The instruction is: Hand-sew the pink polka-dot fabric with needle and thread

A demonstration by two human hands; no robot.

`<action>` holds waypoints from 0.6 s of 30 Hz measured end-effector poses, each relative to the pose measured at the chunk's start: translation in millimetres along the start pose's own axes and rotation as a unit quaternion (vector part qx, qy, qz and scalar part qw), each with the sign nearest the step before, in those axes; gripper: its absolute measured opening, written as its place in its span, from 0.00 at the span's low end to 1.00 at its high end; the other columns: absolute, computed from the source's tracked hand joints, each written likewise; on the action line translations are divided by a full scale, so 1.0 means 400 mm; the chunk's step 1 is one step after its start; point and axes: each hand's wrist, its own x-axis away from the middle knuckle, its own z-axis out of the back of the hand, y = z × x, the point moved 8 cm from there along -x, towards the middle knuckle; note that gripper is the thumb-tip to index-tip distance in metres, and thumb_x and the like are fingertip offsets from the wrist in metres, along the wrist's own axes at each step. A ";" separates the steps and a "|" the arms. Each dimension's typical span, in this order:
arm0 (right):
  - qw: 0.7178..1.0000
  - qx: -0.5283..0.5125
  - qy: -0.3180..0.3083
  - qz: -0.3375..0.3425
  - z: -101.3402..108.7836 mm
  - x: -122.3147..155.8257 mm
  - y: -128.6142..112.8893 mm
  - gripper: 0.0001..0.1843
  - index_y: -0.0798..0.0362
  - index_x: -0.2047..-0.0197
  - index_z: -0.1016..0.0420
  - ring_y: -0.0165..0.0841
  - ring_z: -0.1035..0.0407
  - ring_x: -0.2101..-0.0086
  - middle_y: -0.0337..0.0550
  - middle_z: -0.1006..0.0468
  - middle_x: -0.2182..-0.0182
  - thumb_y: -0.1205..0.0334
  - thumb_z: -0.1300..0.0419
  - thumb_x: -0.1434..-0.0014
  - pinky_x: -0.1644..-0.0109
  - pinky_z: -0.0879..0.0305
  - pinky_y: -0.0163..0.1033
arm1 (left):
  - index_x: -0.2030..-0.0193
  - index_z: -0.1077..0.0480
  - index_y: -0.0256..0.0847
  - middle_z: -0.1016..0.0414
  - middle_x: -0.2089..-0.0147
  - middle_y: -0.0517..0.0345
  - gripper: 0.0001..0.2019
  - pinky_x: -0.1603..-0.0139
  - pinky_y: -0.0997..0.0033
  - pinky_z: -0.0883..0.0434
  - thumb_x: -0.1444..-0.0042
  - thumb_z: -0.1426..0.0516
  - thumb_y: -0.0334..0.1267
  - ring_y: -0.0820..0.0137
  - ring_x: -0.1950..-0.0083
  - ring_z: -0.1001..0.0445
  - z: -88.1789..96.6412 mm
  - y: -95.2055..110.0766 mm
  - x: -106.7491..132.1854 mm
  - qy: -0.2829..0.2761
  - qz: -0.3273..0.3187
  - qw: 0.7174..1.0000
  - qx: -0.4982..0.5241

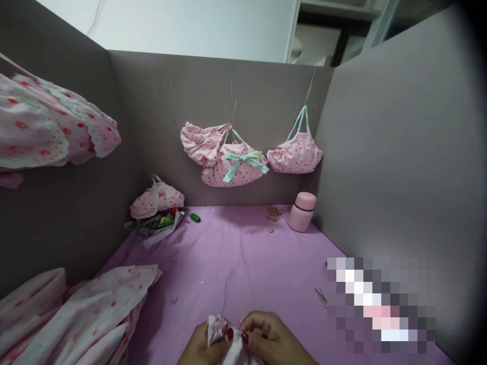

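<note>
Left hand (203, 344) and right hand (268, 337) pinch pink fabric piece (219, 328); no writing legible.

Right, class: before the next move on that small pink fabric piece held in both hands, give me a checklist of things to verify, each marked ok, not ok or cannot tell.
1. Both hands grip the pink fabric piece: left hand and right hand both pinch it. Ok.
2. Fabric fully in view: its lower part is cut off by the frame. Not ok.
3. Bare purple table cover ahead of the hands. Ok.
4. Scissors within sight, right of the hands, partly hidden by the blur. Ok.
5. Pink bottle upright, lid on, far from the work. Ok.
6. Needle or thread in the fingers: cannot tell.
</note>
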 end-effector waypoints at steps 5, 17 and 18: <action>1.000 -0.007 -0.004 -0.003 -0.010 0.002 -0.014 0.25 0.55 0.71 0.30 0.21 0.52 0.84 0.28 0.39 0.84 0.39 0.35 0.53 0.80 0.61 0.31 | 0.75 0.35 0.39 0.39 0.78 0.66 0.23 0.68 0.71 0.42 0.64 0.35 0.57 0.72 0.73 0.41 -0.009 0.022 0.010 0.010 0.007 1.000 0.009; 0.999 0.037 0.035 -0.005 0.010 0.003 -0.006 0.25 0.57 0.68 0.25 0.24 0.49 0.81 0.32 0.36 0.81 0.40 0.37 0.52 0.78 0.56 0.32 | 0.77 0.35 0.40 0.39 0.79 0.65 0.22 0.68 0.70 0.40 0.64 0.36 0.57 0.71 0.73 0.40 0.001 0.033 0.008 0.033 -0.009 0.999 -0.033; 0.999 0.038 0.036 -0.006 0.010 0.003 -0.007 0.25 0.57 0.68 0.25 0.24 0.49 0.81 0.32 0.36 0.81 0.40 0.37 0.52 0.78 0.56 0.32 | 0.77 0.35 0.40 0.39 0.79 0.65 0.22 0.68 0.70 0.40 0.64 0.36 0.58 0.71 0.73 0.40 0.000 0.033 0.008 0.031 -0.009 0.999 -0.033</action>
